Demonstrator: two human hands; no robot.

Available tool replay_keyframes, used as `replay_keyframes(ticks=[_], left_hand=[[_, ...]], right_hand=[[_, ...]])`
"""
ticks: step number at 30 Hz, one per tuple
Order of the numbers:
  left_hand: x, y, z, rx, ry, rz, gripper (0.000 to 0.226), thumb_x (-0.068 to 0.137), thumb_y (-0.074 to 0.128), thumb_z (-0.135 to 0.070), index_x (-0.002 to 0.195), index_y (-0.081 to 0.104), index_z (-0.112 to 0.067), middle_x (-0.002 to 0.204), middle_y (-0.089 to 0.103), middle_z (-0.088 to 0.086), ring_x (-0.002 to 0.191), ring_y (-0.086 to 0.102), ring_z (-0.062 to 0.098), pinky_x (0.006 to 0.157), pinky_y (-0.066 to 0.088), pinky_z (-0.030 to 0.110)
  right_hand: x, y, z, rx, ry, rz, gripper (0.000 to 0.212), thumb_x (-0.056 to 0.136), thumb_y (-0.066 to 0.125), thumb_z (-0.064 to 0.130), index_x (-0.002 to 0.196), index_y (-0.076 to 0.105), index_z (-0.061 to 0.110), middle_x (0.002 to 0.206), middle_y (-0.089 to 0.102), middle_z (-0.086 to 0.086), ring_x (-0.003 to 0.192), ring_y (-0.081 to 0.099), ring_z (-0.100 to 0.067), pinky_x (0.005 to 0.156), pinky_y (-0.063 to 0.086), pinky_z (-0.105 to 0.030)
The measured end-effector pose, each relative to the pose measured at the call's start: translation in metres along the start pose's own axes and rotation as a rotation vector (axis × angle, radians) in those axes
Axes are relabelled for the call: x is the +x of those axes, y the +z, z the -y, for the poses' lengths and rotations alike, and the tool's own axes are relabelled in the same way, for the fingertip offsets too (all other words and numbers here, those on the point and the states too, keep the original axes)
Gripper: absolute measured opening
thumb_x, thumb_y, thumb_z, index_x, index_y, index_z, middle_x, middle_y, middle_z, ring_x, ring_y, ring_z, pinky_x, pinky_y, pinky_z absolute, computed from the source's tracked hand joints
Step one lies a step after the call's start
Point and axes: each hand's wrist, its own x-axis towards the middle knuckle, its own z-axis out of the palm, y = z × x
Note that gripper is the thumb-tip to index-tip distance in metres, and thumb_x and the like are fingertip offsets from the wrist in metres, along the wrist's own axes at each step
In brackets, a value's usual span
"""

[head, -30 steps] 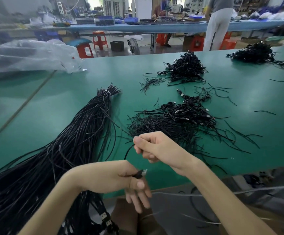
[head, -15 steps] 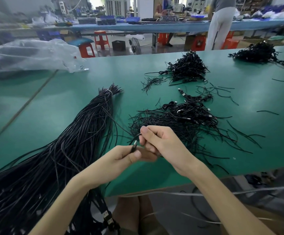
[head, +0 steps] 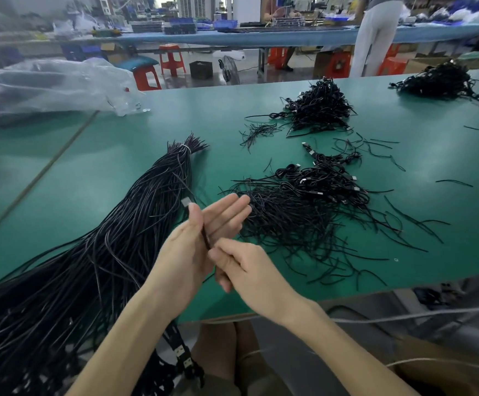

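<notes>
Head view, centre frame: left hand (head: 188, 252), fingers straight, thumb pinning a thin black plug-tipped cable (head: 205, 238); right hand (head: 247, 270) pinches it lower. Coiling seems to be starting; next, loop the cable round the left fingers.

No lettering, label, brand or number is legible anywhere here.

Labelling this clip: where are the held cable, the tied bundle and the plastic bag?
held cable (head: 205, 237): head view, bare black sheath.
tied bundle (head: 104, 252): head view, middle strands.
plastic bag (head: 47, 84): head view, crumpled middle.

The head view looks forward and down, close over the green table (head: 89, 181).
</notes>
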Motion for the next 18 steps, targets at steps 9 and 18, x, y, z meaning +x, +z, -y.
replay_keyframes(ticks=[9,18], left_hand=[[-0.029,-0.020,-0.042,0.479,-0.244,0.195,0.044,0.099,0.058,-0.054,0.069,0.064,-0.023,0.050,0.045,-0.008,0.042,0.035,0.010,0.043,0.027,0.021],[-0.027,-0.021,-0.012,1.585,-0.412,-0.077,0.028,0.107,0.045,-0.041,0.088,0.056,-0.025,0.089,0.061,-0.010,0.084,0.064,0.018,0.073,0.049,0.032]], right_hand=[[0.014,-0.014,-0.037,-0.170,0.069,0.192,0.032,0.102,0.060,0.029,0.073,0.062,0.016,0.063,0.056,0.010,0.058,0.047,-0.003,0.061,0.040,-0.023],[0.037,-0.036,-0.026,-0.441,-0.067,0.070,0.036,0.105,0.056,0.029,0.077,0.066,0.009,0.068,0.060,0.013,0.060,0.049,-0.004,0.069,0.038,-0.022]])
